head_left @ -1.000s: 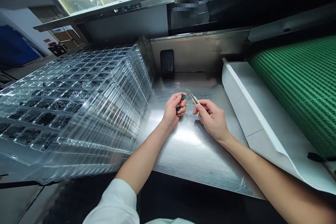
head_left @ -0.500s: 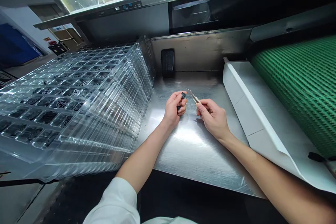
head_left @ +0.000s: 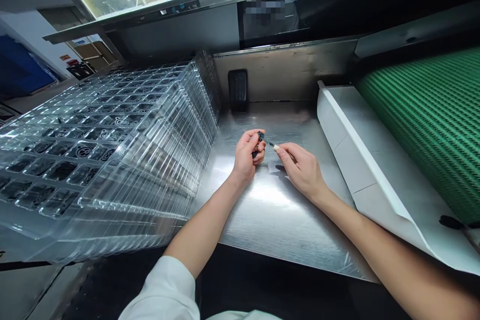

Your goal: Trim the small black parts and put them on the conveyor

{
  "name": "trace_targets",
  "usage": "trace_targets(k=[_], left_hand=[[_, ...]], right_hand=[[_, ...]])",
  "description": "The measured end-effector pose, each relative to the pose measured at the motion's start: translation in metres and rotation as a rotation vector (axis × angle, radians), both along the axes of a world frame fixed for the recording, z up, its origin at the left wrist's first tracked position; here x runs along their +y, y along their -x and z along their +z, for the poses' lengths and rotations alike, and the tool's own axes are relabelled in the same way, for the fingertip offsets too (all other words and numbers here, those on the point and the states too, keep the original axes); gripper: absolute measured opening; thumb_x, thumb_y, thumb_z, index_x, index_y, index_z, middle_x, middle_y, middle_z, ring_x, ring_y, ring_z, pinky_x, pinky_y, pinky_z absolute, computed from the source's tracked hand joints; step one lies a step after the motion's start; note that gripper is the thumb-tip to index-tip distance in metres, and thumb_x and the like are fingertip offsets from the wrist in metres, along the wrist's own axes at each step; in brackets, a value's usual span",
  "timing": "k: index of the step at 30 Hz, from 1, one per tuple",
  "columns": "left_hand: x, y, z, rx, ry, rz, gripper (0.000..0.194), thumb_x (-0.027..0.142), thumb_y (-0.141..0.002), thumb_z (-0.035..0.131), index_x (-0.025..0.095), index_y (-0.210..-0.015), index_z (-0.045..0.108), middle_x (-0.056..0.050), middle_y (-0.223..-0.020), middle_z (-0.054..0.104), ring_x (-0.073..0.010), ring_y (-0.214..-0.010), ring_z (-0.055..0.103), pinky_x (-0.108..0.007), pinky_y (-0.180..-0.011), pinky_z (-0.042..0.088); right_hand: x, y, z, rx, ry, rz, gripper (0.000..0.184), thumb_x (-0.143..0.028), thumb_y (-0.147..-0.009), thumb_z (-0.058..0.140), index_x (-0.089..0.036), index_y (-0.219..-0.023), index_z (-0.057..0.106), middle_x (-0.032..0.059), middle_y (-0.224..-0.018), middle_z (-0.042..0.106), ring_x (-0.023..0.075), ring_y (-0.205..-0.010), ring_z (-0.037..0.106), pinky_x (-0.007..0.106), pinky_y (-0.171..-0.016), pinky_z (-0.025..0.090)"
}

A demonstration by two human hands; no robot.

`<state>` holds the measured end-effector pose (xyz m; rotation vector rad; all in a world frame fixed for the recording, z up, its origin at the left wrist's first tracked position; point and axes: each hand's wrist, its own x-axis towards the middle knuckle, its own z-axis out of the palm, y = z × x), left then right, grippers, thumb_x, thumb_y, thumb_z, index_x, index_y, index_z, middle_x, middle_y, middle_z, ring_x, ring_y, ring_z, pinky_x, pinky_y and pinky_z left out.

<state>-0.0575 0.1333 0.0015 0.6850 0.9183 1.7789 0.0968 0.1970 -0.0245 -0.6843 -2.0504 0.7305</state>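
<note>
Over the metal table, my left hand (head_left: pixel 246 156) is closed around a small round black plastic part (head_left: pixel 261 136), whose face with round openings shows between thumb and fingertips. A second dark piece (head_left: pixel 255 154) shows lower down among the curled fingers. My right hand (head_left: pixel 302 166) pinches a thin pointed tool (head_left: pixel 276 147) with a pale handle and a slim metal end. Its tip points left at the black part, close to its lower right edge; whether it touches I cannot tell.
A tall stack of clear plastic trays (head_left: pixel 150 160) stands on the left, with black parts in the top one's pockets. A black bin (head_left: pixel 237 89) is at the back wall. On the right a white guard (head_left: pixel 348 155) borders a green conveyor belt (head_left: pixel 431 120); below lies the metal table (head_left: pixel 285 230).
My right hand has tilted the tool, lowering its tip and bringing it leftward near the black part. My left hand has stayed nearly in place.
</note>
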Motion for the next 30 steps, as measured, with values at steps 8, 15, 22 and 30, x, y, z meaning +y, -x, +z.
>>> trace_targets(k=[8, 15, 22, 30], left_hand=[[-0.0016, -0.0044, -0.0001, 0.023, -0.004, -0.014, 0.033, 0.043, -0.092, 0.072, 0.019, -0.111, 0.059, 0.006, -0.065, 0.045, -0.0037, -0.044, 0.025, -0.018, -0.044, 0.014], [-0.0025, -0.0076, -0.0016, 0.015, -0.012, -0.032, 0.032, 0.042, -0.092, 0.071, 0.019, -0.109, 0.058, 0.007, -0.065, 0.043, -0.0037, -0.044, 0.024, -0.018, -0.044, 0.013], [-0.0028, -0.0085, -0.0014, -0.022, -0.006, -0.040, 0.030, 0.041, -0.092, 0.072, 0.019, -0.107, 0.058, 0.007, -0.066, 0.042, -0.0033, -0.043, 0.025, -0.018, -0.044, 0.014], [-0.0032, -0.0092, 0.0002, -0.039, 0.016, -0.036, 0.028, 0.040, -0.093, 0.072, 0.019, -0.106, 0.059, 0.007, -0.065, 0.042, -0.0029, -0.043, 0.025, -0.018, -0.044, 0.015]], right_hand=[[0.0039, -0.0030, -0.0015, -0.081, -0.007, -0.115, 0.047, -0.061, -0.106, 0.052, -0.022, -0.080, 0.063, -0.0006, -0.071, 0.059, 0.0165, -0.067, 0.052, 0.032, -0.065, 0.033], [0.0038, -0.0019, -0.0036, -0.075, -0.074, -0.135, 0.050, -0.061, -0.108, 0.049, -0.022, -0.080, 0.062, -0.0008, -0.073, 0.060, 0.0158, -0.068, 0.052, 0.030, -0.066, 0.032], [0.0033, -0.0016, -0.0025, -0.054, -0.057, -0.101, 0.048, -0.059, -0.108, 0.050, -0.022, -0.080, 0.060, -0.0004, -0.073, 0.060, 0.0160, -0.068, 0.054, 0.030, -0.066, 0.033], [0.0031, -0.0015, -0.0012, -0.071, -0.060, -0.109, 0.052, -0.063, -0.109, 0.046, -0.022, -0.080, 0.061, 0.0019, -0.073, 0.062, 0.0182, -0.069, 0.055, 0.032, -0.066, 0.034]])
